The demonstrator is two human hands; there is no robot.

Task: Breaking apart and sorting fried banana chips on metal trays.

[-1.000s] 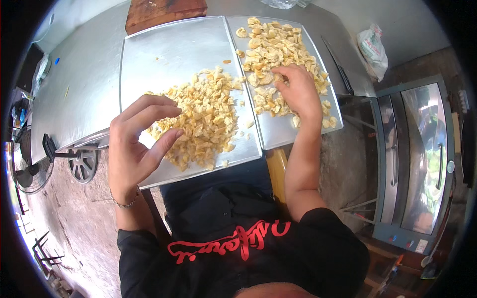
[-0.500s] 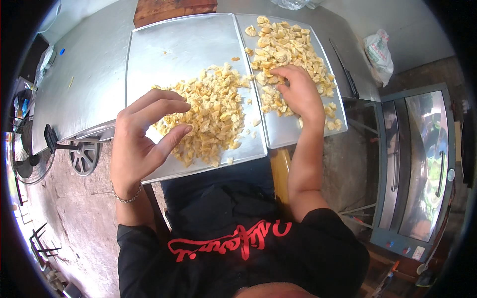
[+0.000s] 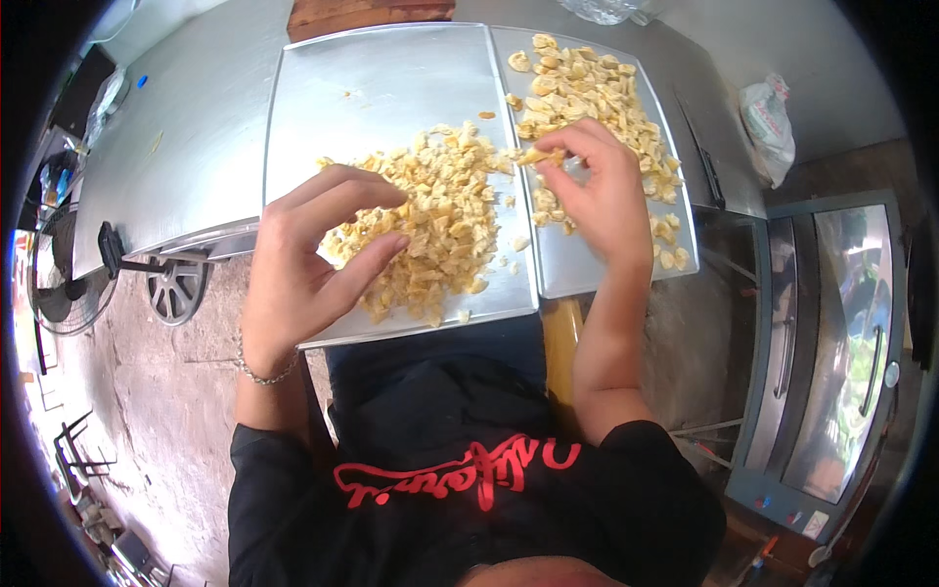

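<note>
Two shallow metal trays lie side by side. On the left tray (image 3: 377,83) is a pile of small, broken pale-yellow food pieces (image 3: 455,210); their exact kind I cannot tell. Larger chunks of similar food (image 3: 587,93) cover much of the right tray (image 3: 597,277). My left hand (image 3: 318,245) hovers over the near left side of the small-piece pile, thumb and fingers apart with nothing visible between them. Above the seam of the trays, my right hand (image 3: 606,196) pinches a yellow food piece (image 3: 535,156) between thumb and fingertips.
A wooden block (image 3: 367,12) stands behind the left tray. Right of the trays lie a long dark-handled knife (image 3: 706,171) and a white plastic bag (image 3: 768,127). A glass-doored metal cabinet (image 3: 831,352) stands at far right, a fan (image 3: 68,279) at far left.
My right hand has moved from the chunks on the right tray toward the seam, now with a food piece in its fingertips. My left hand stays over the left pile. The whole view has shifted slightly.
</note>
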